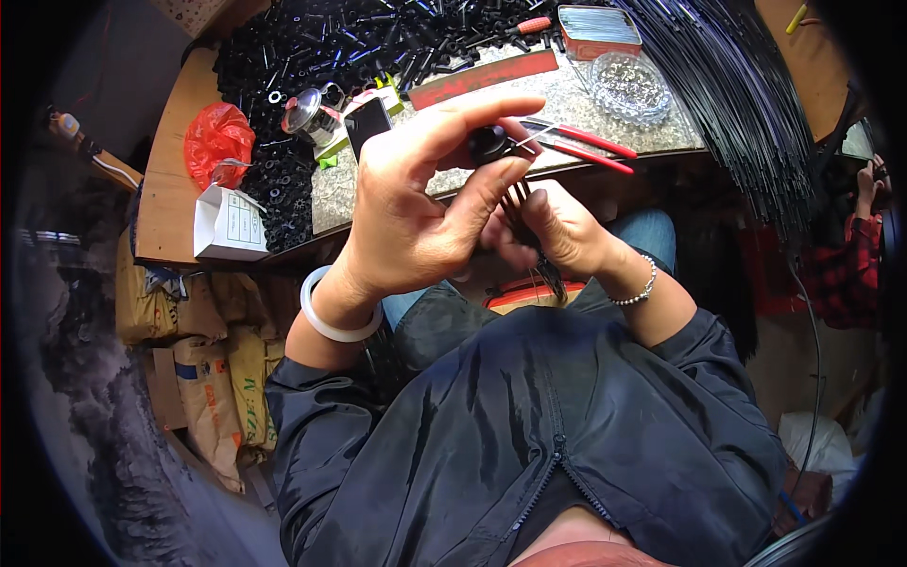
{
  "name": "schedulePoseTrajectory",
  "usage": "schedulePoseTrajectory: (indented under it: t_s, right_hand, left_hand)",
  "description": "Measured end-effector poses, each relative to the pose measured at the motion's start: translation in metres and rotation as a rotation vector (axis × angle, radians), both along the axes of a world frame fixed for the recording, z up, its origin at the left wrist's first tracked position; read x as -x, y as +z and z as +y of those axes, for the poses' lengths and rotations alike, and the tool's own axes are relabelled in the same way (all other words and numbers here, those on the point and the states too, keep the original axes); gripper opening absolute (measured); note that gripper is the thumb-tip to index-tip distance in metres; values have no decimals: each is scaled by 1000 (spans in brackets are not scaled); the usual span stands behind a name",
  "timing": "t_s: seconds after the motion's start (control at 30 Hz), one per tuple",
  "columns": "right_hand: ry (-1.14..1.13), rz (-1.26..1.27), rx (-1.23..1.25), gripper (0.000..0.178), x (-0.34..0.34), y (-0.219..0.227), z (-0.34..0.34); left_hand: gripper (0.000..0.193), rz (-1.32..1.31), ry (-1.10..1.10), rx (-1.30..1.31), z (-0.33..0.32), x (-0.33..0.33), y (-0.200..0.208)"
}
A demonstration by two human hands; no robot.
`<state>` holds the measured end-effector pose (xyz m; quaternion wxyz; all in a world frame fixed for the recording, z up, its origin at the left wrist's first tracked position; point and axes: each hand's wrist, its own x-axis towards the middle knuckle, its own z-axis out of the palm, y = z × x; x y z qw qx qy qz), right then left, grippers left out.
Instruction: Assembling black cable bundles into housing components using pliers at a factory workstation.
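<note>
My left hand (425,189), with a white bangle at its wrist, is raised over the table's front edge. Thumb and fingers close on a small round black part (487,144), and a thin pale metal piece (534,138) sticks out beside it. Just below on the right, my right hand (572,231) is closed around several thin black strands (517,203), whose ends hang toward my lap. The upper strand ends come up against the left fingertips; whether they enter the black part is hidden. Red-handled pliers (590,142) lie on the table behind my hands.
Loose black parts (331,47) heap along the far side. A clear dish of small metal pieces (630,88), a tin of thin rods (598,28) and a long bundle of black rods (727,94) lie right. At left are a red bag (217,142) and a white box (230,224).
</note>
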<state>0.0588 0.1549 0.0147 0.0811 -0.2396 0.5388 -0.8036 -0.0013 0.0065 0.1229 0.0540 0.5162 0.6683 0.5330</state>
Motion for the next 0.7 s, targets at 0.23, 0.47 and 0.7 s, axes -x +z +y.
schedulePoseTrajectory:
  t_s: [0.23, 0.47, 0.7]
  right_hand:
    - [-533, 55, -218, 48, -3, 17, -20]
    - [-908, 329, -352, 28, 8, 0, -31]
    - [-724, 401, -414, 23, 3, -5, -26]
  left_hand:
    - [53, -145, 73, -163, 11, 3, -7]
    - [49, 38, 214, -135, 13, -2, -15]
    - [42, -156, 33, -110, 19, 5, -37]
